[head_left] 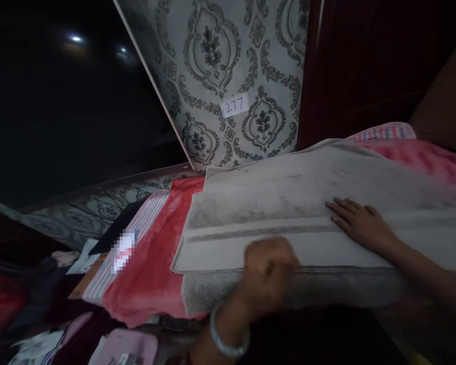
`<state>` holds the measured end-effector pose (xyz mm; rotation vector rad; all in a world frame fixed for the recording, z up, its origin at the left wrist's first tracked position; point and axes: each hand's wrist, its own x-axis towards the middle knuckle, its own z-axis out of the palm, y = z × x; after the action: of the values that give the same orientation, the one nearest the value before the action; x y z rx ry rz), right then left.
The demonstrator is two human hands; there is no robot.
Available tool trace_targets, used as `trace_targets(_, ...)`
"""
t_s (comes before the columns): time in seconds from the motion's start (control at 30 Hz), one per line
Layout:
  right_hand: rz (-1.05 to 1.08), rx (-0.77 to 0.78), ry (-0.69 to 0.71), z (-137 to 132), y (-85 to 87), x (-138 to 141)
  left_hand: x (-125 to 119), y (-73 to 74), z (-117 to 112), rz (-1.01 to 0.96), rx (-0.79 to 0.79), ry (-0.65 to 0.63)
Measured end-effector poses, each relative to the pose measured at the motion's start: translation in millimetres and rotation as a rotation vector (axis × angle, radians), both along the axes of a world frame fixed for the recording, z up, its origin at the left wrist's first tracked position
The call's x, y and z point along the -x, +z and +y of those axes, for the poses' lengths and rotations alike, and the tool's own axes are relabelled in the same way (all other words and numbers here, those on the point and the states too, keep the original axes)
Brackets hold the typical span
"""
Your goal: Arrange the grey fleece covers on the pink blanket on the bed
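Observation:
A grey and white cloth [251,190], towel-like with a striped band, lies spread in layers over a red, fleecy fabric [152,268]. My right hand [359,223] rests flat on its right part, fingers stretched out. Close to the cloth's front edge is my left hand [269,271], curled into a fist and blurred by motion. A pale bangle [228,342] circles that wrist. Whether the fist holds anything is hidden, and whether it touches the cloth I cannot tell.
Behind the cloth stands a patterned wall [264,121] with a "277" paper label [234,105]. A large dark screen [76,116] is at left, a dark red wooden panel [349,66] at right. A pink item [129,344] and clothes lie at lower left.

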<state>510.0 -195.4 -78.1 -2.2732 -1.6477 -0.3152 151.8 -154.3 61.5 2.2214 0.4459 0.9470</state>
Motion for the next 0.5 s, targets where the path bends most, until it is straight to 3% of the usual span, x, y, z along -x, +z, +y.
trace_targets(0.1, -0.014, 0.001, 0.006, 11.4, 16.6, 38.7, 7.9, -18.7, 68.2, 0.05, -0.126, 0.23)
trace_targets(0.17, -0.005, 0.012, 0.159, 24.1, 26.1, 75.8, 24.0, -40.8, 105.7, 0.374, -0.224, 0.326)
trace_targets(0.23, 0.03, 0.072, 0.329, 37.0, 30.6, 106.6, 39.7, -62.1, 128.9, 0.694, -0.267, 0.454)
trace_targets(0.3, 0.065, 0.119, 0.404, 43.0, 29.4, 116.0, 49.5, -76.0, 137.9, 0.868, -0.309, 0.511)
trace_targets(0.4, 0.099, 0.151, 0.288, 27.5, 20.5, 75.4, 55.9, -80.3, 138.3, 0.949, -0.345, 0.543)
trace_targets(0.5, 0.092, 0.145, 0.019, -17.5, 10.8, -11.6, 72.4, -75.6, 146.2, 0.975, -0.307, 0.62)
